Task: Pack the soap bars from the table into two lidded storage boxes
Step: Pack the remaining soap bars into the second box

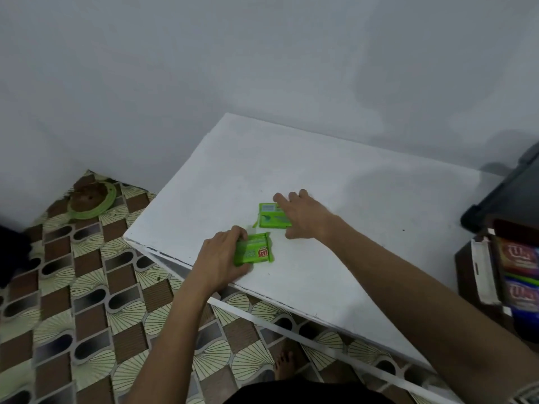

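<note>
Two green wrapped soap bars lie on the white table [335,185] near its left front corner. My left hand [221,258] grips the nearer soap bar [256,252] by its left end, fingers curled over it. My right hand [303,214] lies flat over the right side of the farther soap bar [269,217], fingers spread and thumb down beside it. At the right edge stands a brown storage box [472,272] holding red and purple wrapped soap bars [519,258]. A dark box or lid [501,193] sits behind it.
The table stands against a pale wall. A patterned tile floor lies to the left and below. A green ring with a brown lump [90,202] sits on the floor by the wall. A bare foot [284,363] shows under the table's front edge.
</note>
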Tool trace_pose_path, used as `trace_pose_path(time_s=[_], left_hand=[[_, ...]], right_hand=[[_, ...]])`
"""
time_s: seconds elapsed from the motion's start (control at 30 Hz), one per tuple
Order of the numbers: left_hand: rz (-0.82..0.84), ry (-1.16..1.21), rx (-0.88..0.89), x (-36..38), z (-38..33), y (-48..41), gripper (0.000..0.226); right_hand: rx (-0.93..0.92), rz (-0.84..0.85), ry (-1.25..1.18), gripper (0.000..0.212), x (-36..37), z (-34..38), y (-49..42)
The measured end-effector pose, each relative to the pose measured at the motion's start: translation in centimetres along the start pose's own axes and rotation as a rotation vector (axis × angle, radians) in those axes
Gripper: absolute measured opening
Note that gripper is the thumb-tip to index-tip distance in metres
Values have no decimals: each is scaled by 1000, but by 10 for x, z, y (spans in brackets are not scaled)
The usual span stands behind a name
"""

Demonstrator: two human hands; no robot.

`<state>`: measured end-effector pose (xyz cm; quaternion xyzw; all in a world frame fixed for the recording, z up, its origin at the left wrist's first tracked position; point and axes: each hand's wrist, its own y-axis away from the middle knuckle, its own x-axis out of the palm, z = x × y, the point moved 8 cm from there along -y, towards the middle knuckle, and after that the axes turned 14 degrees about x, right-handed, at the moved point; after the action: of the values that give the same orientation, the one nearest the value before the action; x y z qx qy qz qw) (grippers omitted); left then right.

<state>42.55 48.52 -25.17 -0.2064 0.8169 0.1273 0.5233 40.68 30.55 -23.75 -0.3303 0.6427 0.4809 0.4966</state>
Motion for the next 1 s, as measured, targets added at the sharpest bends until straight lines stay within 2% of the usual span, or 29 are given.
trace_pose_path(time_s=[0.1,0.23,0.37,0.43,0.5,0.53,0.63,0.77,1.0], left_hand=[[-29,47,-3,-4,-6,-2,61],[-152,193,19,-17,-21,-7,80],[-276,344,31,-30,-40,-12,96],[-352,444,46,-35,-52,-14,93],[-414,525,66,-39,-68,-17,78],[-436,554,68,-40,-76,-20,71],[-493,658,58,-41,-104,-32,61],[-572,813,54,-35,-155,-56,59],[-592,1125,52,2,-256,-101,59]], right_hand=[[102,63,6,89,7,-25,9],[163,93,-59,70,13,-41,13],[177,81,-134,73,13,-55,27],[195,80,-288,87,10,-67,38],[177,72,-503,100,0,-80,55],[155,62,-619,99,-8,-87,67],[111,1,-927,76,-30,-117,110],[187,-146,-1038,41,-40,-173,168],[281,-260,-1424,19,-42,-285,275]])
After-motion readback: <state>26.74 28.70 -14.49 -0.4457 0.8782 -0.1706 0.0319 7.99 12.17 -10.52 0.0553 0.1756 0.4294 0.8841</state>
